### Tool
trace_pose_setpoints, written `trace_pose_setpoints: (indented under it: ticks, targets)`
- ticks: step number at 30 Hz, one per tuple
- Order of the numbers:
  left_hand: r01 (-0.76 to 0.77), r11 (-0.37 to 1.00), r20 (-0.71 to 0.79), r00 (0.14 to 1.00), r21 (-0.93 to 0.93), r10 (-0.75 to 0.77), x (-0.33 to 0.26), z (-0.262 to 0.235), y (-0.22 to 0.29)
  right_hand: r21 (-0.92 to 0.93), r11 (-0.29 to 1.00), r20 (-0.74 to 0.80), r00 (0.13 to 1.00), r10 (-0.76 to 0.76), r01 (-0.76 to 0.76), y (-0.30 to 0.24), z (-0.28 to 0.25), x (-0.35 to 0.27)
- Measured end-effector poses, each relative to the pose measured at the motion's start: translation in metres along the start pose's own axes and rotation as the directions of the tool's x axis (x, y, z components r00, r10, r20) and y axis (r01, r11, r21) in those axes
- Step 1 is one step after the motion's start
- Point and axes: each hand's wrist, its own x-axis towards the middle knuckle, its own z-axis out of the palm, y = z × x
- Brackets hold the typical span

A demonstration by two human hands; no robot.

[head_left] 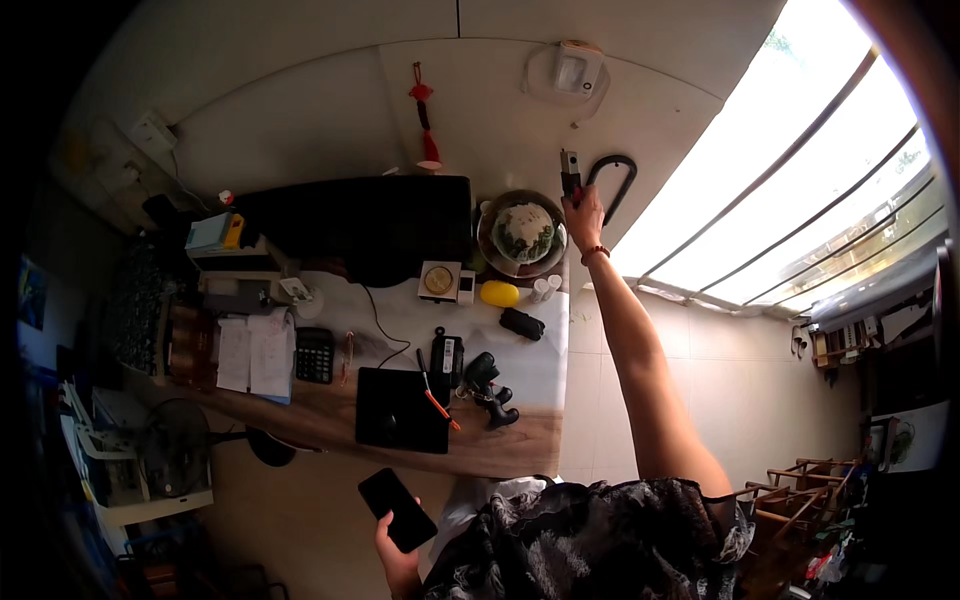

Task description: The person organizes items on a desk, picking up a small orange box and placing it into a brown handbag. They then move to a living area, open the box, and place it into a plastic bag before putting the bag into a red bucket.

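Observation:
My right hand [585,212] is stretched far out over the back right corner of the desk, gripping a small dark device [570,172] held upright near the wall. A black curved handle [617,180] hangs just to its right. A round bowl-like dish [522,233] with something pale and green in it sits just left of that hand. My left hand [393,552] is low by my body, holding a black phone [398,508] with a dark screen, in front of the desk's near edge.
The wooden desk [500,450] carries a black monitor [365,225], black mouse pad [402,410], calculator [314,354], papers [252,352], a yellow object [499,293], a black tool [487,388] and an orange pen [438,404]. A fan [175,450] stands at left. Windows [800,200] fill the right.

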Motion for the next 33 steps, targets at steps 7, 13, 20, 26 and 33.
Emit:
trace_pose_setpoints:
  ticks: [7, 13, 20, 26, 33]
  targets:
    - [-0.039, 0.999, -0.034, 0.999, 0.001, 0.039, -0.003, 0.012, -0.007, -0.074, 0.996, -0.045, 0.998, -0.052, 0.049, 0.008, 0.015, 0.02]
    - [-0.031, 1.0, -0.044, 0.999, -0.005, 0.031, -0.005, 0.014, -0.006, -0.138, 0.988, 0.014, 0.998, -0.06, 0.062, 0.017, 0.043, 0.04]
    - [-0.036, 0.999, -0.082, 0.996, -0.034, 0.033, -0.012, 0.029, -0.007, -0.143, 0.99, 0.086, 0.996, -0.006, 0.018, 0.013, 0.048, 0.053]
    - [-0.045, 0.999, 0.011, 0.999, -0.006, 0.045, -0.011, 0.019, -0.022, 0.007, 0.998, 0.238, 0.969, -0.065, 0.065, 0.013, 0.044, 0.061]
    - [-0.037, 0.996, -0.008, 0.999, 0.086, 0.038, 0.035, 0.003, -0.056, -0.112, 0.973, 0.11, 0.975, -0.191, 0.203, 0.026, -0.004, 0.033]
